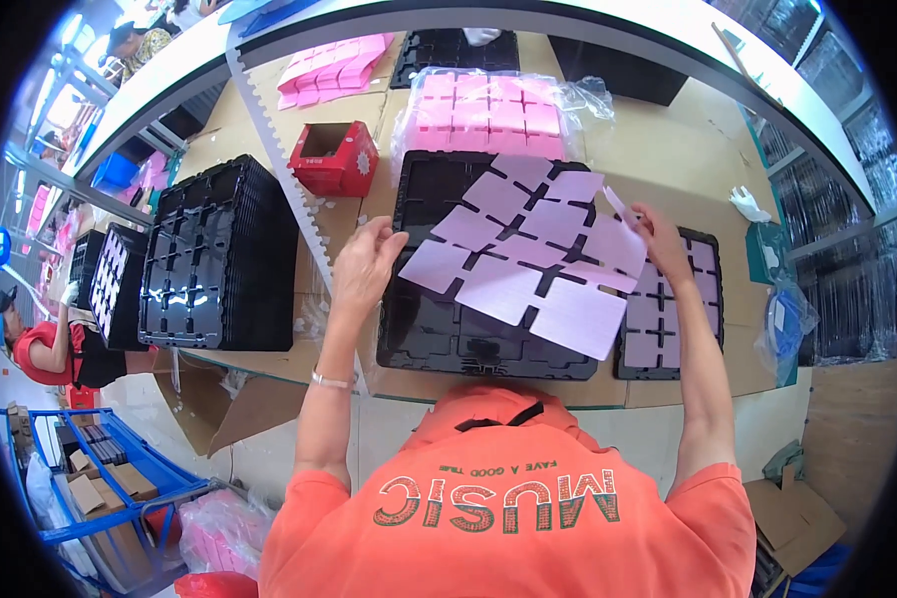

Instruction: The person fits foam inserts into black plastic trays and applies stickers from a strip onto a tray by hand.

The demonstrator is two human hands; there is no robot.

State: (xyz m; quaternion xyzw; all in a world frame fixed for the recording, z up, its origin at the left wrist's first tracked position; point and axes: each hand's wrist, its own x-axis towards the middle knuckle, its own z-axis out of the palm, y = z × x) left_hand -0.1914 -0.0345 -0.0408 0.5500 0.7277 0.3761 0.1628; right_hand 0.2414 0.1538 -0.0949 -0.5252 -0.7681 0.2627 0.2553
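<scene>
My right grip [663,247] pinches a thin lilac slotted sheet [556,221]; my left grip [367,264] curls half-open. Lettering [511,504] crosses my orange shirt [508,563].

Lilac slotted sheet [528,251], slanted, over black tray [424,324]

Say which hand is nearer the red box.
Left. The left hand is on the near side of the red box, apart from it; the right hand is farther right, holding the purple sheet's edge.
</scene>
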